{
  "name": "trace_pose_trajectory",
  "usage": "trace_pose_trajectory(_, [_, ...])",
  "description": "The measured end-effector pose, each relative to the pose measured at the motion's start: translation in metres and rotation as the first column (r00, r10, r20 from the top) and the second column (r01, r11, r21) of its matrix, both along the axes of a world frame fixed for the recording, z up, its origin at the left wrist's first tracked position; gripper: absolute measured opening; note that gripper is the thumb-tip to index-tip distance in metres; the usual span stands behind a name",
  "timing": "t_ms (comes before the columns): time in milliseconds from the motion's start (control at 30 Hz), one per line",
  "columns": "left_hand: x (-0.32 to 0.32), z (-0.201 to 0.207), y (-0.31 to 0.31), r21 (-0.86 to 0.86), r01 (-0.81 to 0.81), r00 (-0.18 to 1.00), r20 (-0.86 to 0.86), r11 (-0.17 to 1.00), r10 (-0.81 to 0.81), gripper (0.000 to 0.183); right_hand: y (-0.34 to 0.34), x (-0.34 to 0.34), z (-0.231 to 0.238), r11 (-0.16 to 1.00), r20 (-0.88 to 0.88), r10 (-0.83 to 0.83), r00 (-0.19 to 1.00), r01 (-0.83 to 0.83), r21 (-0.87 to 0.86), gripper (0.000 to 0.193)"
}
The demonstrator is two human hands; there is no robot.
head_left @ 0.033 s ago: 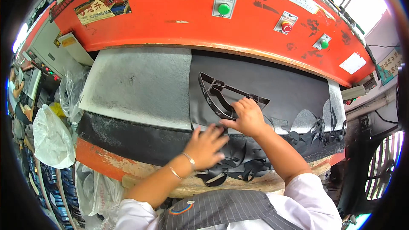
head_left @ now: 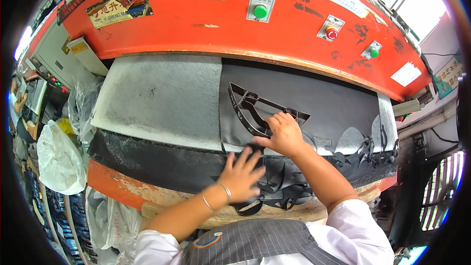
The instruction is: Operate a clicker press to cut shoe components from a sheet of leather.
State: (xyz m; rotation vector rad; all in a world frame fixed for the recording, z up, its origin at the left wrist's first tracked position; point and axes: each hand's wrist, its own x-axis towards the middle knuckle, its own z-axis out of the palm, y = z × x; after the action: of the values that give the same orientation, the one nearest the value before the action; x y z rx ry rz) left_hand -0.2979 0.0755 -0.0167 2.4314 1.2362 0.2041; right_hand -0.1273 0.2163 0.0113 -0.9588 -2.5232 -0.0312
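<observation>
1. Resting on the black sheet (head_left: 314,100), the metal cutting frame (head_left: 255,108) lies flat under the orange machine head (head_left: 221,14), just right of the middle of the surface (head_left: 162,98)
2. Right hand (head_left: 282,135): fingers curled over the near right edge of the cutting frame, gripping it from above
3. Left hand (head_left: 243,176): open, fingers spread, palm down and pressing flat on the black sheet at the front edge of the surface, just below the right hand; two thin bangles (head_left: 218,197) sit on the wrist
4. Black sheet: covers the right part of the surface and hangs over its front edge; shaped cut-outs (head_left: 353,142) show along its right side, with the grey surface visible through them
5. Loose black offcuts (head_left: 287,186) hang at the front edge, beside and below the left hand
6. Machine head: carries two green buttons (head_left: 260,12) and a red button (head_left: 332,33)
7. White plastic bags (head_left: 61,159) hang at the left of the machine, well apart from both hands
</observation>
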Motion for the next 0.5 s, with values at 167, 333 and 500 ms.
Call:
trace_pose_trajectory(167, [-0.036, 0.014, -0.033, -0.273, 0.371, 0.928, 0.115, 0.887, -0.353, 0.056, 0.005, -0.016, -0.012, 1.0, 0.066, 0.015, 0.998, -0.017, 0.024, 0.049])
trace_pose_trajectory(333, [-0.084, 0.041, 0.054, -0.426, -0.271, 0.662, 0.568, 0.863, 0.489, 0.032, 0.011, -0.014, -0.014, 1.0, 0.104, -0.017, 0.994, 0.015, 0.022, 0.059])
trace_pose_trajectory(500, [-0.115, -0.032, 0.142, -0.013, -0.575, 0.696, 0.518, 0.818, 0.497, 0.064, 0.01, 0.025, -0.021, 0.922, -0.114, -0.369, 0.922, 0.348, -0.17, 0.089])
